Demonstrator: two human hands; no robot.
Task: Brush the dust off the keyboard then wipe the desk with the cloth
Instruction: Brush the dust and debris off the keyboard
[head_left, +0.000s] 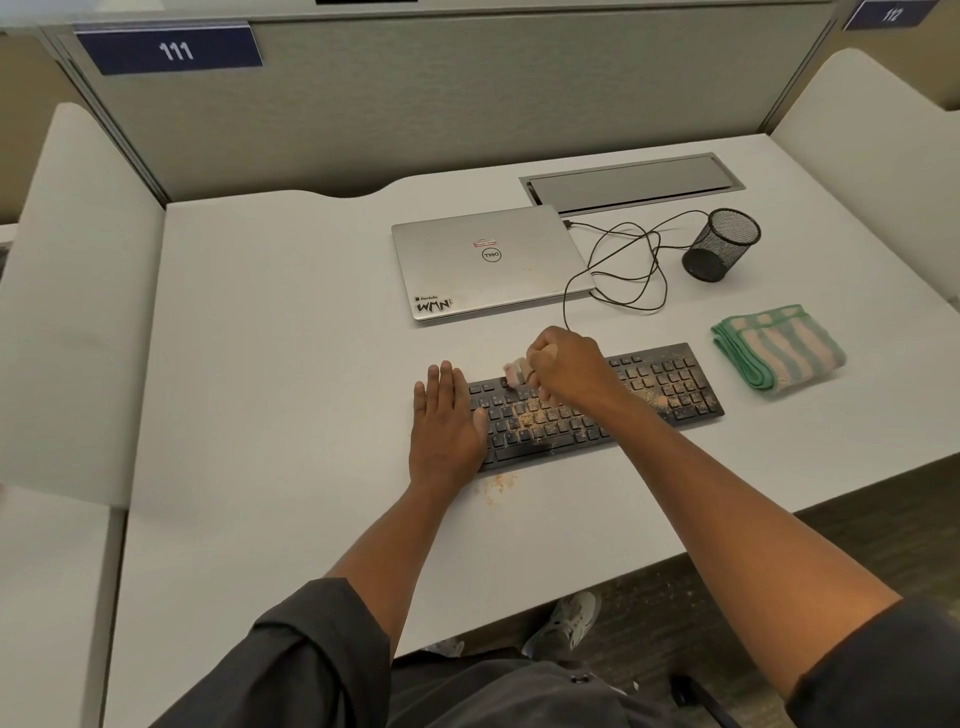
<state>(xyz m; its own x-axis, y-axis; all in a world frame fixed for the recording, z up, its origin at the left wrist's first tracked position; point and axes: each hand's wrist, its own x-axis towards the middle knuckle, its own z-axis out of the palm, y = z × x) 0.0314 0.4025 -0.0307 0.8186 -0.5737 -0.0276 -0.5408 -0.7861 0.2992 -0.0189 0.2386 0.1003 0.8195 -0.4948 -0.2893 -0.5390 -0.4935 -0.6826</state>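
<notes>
head view: my left hand (445, 422) lies flat, fingers straight and together, pressing the left end of the black keyboard (597, 408), palm partly on the counter (291, 364). my right hand (569, 366) is curled round a small brush (515, 373), blurred, pale bristles touching the top row of keys at about 11 o'clock from the keyboard's middle. brush handle mostly hidden in my fist.

keyboard sits near the counter's middle, angled, right end higher in frame. tan dust (545, 415) is scattered over the centre keys and over the number pad (670, 384) side. a little dust patch (497, 486) lies on the counter just below the keyboard's front edge, at 6 o'clock from my left hand.

folded green-and-cream striped cloth (779, 348) lies on the counter at 3 o'clock from the keyboard, just beside it, not touching.

closed silver laptop (488, 260) at 12 o'clock from the keyboard, black cable (628, 270) looping from its right side. black mesh pen cup (722, 244), tilted in this wide view, at 1 o'clock. grey cable hatch (631, 182) behind the laptop. divider label 111 (174, 49) at upper left. my shoe (566, 623) shows under the counter edge.
</notes>
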